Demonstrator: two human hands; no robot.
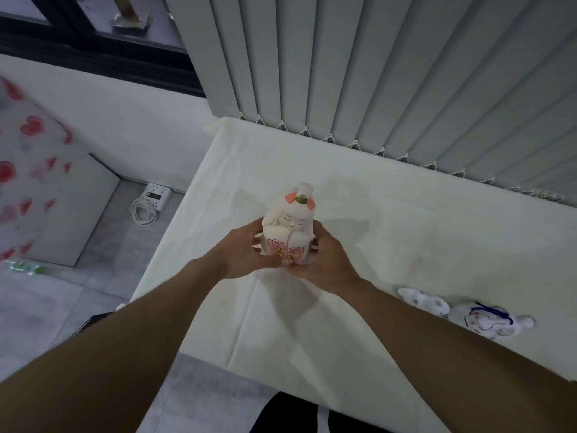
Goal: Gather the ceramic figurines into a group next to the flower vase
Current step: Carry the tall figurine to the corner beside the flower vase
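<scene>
A white ceramic rabbit figurine with orange ear patches and pink flowers on its body stands upright at the middle of the white-covered table. My left hand and my right hand wrap its lower body from both sides. Its base is hidden by my fingers, so contact with the table is unclear. Two more figurines lie at the right near the front edge: a small white spotted one and a white one with blue lines. No flower vase is in view.
Grey vertical blinds hang along the table's far edge. On the tiled floor at the left lie a white power strip with a coiled cord and a box with red hearts. The table's left edge runs close to my left forearm.
</scene>
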